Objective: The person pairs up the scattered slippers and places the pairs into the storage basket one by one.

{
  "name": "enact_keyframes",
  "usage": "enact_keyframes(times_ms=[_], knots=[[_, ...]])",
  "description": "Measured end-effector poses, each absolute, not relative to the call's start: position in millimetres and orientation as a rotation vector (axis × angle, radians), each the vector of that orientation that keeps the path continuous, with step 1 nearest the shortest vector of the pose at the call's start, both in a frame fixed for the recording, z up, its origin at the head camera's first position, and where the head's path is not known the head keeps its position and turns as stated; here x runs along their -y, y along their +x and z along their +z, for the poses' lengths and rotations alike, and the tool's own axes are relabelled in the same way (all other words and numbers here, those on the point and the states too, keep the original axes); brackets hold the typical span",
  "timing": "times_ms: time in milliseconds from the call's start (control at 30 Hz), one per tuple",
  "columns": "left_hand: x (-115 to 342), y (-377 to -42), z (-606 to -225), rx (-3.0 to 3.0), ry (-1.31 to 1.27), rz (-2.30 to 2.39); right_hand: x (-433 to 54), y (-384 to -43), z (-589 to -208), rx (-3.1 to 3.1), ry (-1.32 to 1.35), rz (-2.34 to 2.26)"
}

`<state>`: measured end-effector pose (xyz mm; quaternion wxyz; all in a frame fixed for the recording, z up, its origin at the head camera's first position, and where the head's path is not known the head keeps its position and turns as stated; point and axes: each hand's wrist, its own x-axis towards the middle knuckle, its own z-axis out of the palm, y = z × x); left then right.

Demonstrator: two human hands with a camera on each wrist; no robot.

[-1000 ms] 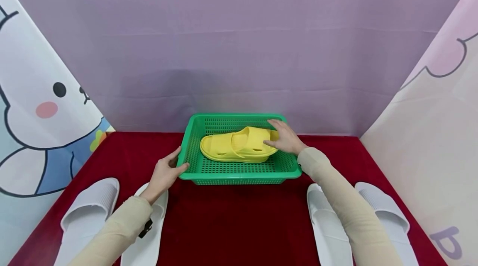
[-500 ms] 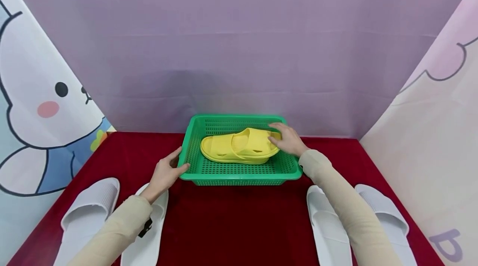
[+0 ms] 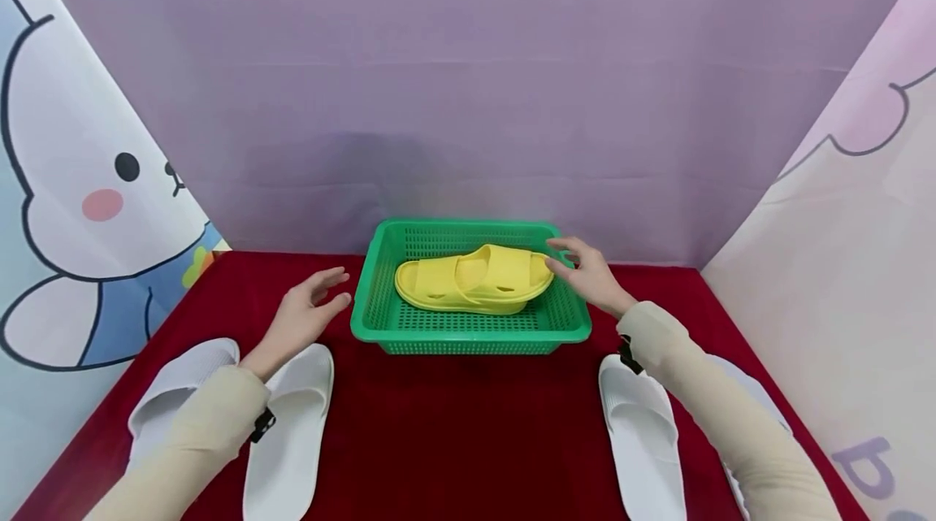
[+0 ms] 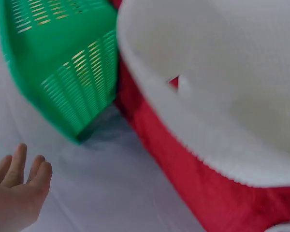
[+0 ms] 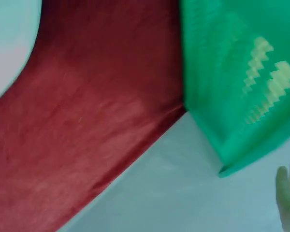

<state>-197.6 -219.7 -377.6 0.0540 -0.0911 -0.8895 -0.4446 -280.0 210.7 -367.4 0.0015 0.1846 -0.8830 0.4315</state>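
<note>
A green plastic basket (image 3: pixel 468 336) with perforated sides stands at the back middle of the red cloth. Inside it lie yellow slippers (image 3: pixel 471 281), one overlapping the other, toes pointing left and right. My left hand (image 3: pixel 301 314) hovers off the basket's left side with loosely bent fingers, nothing in them. In the left wrist view the same hand (image 4: pixel 21 193) is apart from the basket's wall. My right hand (image 3: pixel 588 273) is over the basket's right rim, fingertips close to the slipper's right end, holding nothing. Only a few right-hand fingers (image 5: pixel 286 188) show in the right wrist view.
White slippers flank the basket: one (image 3: pixel 288 431) under my left forearm, another (image 3: pixel 183 375) further left, one (image 3: pixel 643 440) to the right, and one (image 3: pixel 753 383) partly hidden by my right sleeve. A purple curtain (image 3: pixel 468 98) rises behind the red cloth (image 3: pixel 468 440).
My left hand has let go of the basket's left rim and drawn away leftward. My right hand has come off the yellow slipper and shifted right.
</note>
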Motion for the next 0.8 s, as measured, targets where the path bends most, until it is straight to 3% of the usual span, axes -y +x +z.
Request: enact_keyframes(times_ms=[600,800], knots=[[233,-145,-349,2.796,-0.8,-0.518,-250,-194,-354,2.805,0.831,1.263],[246,-140,-352,2.581,-1.004,-0.303,-268,-177,-362,2.897,1.067,0.886]])
